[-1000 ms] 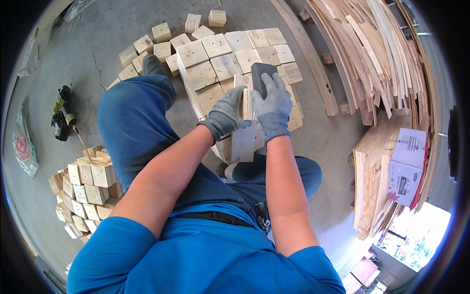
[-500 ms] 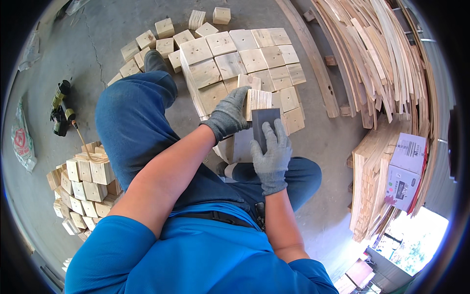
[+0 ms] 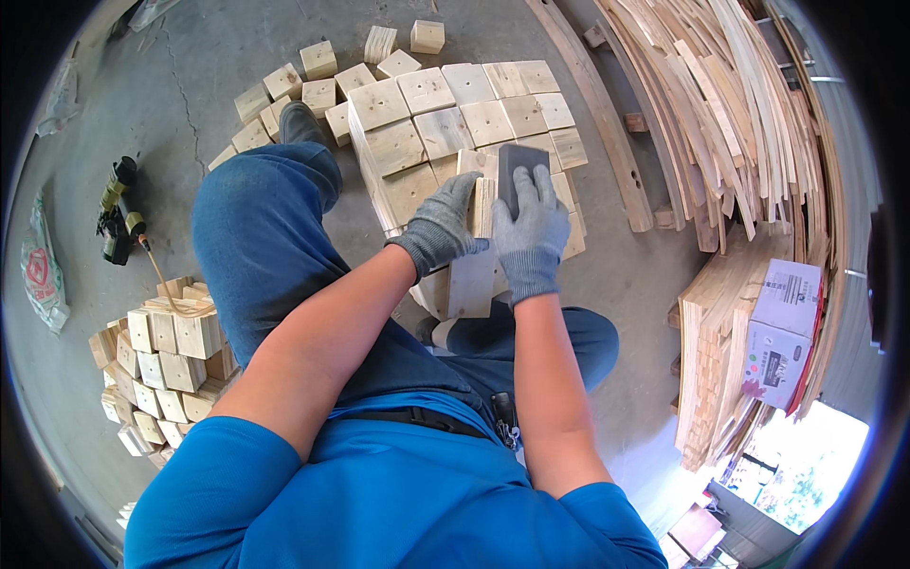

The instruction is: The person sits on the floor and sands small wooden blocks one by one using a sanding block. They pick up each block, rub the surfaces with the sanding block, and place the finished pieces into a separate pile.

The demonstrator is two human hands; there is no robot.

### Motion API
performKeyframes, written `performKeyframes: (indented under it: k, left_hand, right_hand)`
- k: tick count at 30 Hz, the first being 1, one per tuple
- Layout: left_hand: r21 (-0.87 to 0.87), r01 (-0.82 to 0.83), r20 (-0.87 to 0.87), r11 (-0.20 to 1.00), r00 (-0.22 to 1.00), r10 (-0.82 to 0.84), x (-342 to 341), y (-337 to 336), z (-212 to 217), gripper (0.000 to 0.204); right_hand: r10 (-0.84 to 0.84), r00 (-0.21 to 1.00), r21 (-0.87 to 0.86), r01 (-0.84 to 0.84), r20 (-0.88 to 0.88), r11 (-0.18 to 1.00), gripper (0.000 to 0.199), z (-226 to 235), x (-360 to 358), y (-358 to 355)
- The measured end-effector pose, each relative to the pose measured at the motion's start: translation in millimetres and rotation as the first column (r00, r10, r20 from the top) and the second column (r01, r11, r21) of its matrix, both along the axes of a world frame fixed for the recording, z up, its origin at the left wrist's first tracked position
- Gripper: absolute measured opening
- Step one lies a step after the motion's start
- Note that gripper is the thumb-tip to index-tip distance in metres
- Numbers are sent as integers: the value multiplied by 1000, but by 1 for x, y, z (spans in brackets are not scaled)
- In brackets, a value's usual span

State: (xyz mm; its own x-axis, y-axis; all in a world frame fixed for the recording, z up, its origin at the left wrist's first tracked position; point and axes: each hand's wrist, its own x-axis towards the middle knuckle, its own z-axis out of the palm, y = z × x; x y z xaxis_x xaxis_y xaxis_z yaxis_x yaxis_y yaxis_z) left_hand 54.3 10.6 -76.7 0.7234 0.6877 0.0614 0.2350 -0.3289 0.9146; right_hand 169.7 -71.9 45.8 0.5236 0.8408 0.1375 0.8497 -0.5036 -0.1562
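My gloved left hand (image 3: 436,222) grips a layered wooden block (image 3: 482,206) by its left side, above the near part of a stack. Over the block's right part lies a dark grey flat rectangular block, like a sanding block (image 3: 522,159). My gloved right hand (image 3: 534,233) is closed on it, fingers laid along its top face. Right under both hands spreads the stack of pale wooden blocks (image 3: 443,133), packed in rows, many with a small hole in the face. The underside of the dark block is hidden.
Loose wooden blocks (image 3: 318,60) lie beyond the stack. At left stand another block pile (image 3: 175,370) and a dark green-and-black power tool with a hose (image 3: 116,211). To the right are long wooden strips (image 3: 678,114), a plank (image 3: 599,114) and a cardboard box (image 3: 783,332).
My right hand has pushed the dark block away from me across the wooden block, uncovering its near end. My left hand has barely moved.
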Motion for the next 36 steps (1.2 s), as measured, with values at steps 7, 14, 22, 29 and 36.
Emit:
performKeyframes:
  k: [7, 14, 22, 29, 36]
  left_hand:
    - [-34, 18, -63, 999, 998, -21, -6, 1, 16, 111]
    - [-18, 21, -94, 1000, 995, -23, -5, 0, 21, 113]
    - [-51, 14, -12, 999, 1000, -15, -1, 0, 13, 112]
    - [-47, -3, -12, 999, 1000, 3, -3, 0, 8, 113]
    - [-23, 20, -55, 1000, 998, -21, -6, -1, 17, 109]
  right_hand:
    - [66, 998, 22, -66, 5, 998, 59, 0, -37, -84]
    - [59, 998, 68, -57, -20, 996, 58, -5, -27, -75]
    - [-37, 999, 13, 36, 12, 999, 58, -8, 13, 15]
    - [6, 999, -16, -6, 33, 1000, 59, 2, -5, -5]
    - [55, 998, 3, -55, -19, 998, 61, 6, -46, -100]
